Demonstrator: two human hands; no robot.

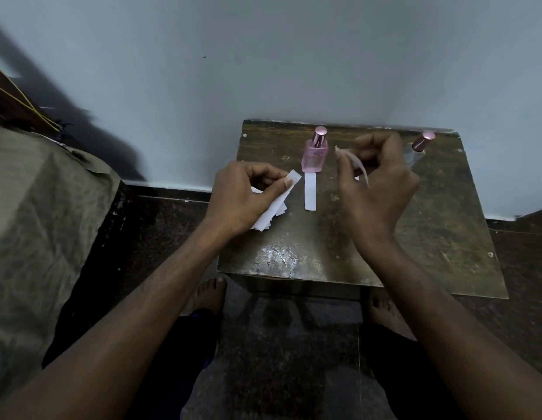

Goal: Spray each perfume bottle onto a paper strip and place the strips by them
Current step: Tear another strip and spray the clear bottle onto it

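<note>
Strip (pixel 356 166) pinched in right hand's (pixel 377 180) fingers (pixel 344 165), beside pink bottle (pixel 314 153).

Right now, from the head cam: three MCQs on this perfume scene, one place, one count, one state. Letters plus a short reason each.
1. Where does the flat paper strip lie?
A. in front of the pink bottle
B. on the floor
C. on top of the bottle's cap

2. How many bottles with pink caps stand on the table?
A. one
B. two
C. four

3. What is the left hand doing?
A. resting flat on the table
B. holding a bunch of strips
C. pressing a sprayer

Key: 1 A, the strip runs from the bottle's base toward the person. 2 B, the pink bottle and a second bottle, partly hidden behind the right hand. 3 B, thumb and fingers pinch the bunch; the right hand pinches a single strip.
</note>
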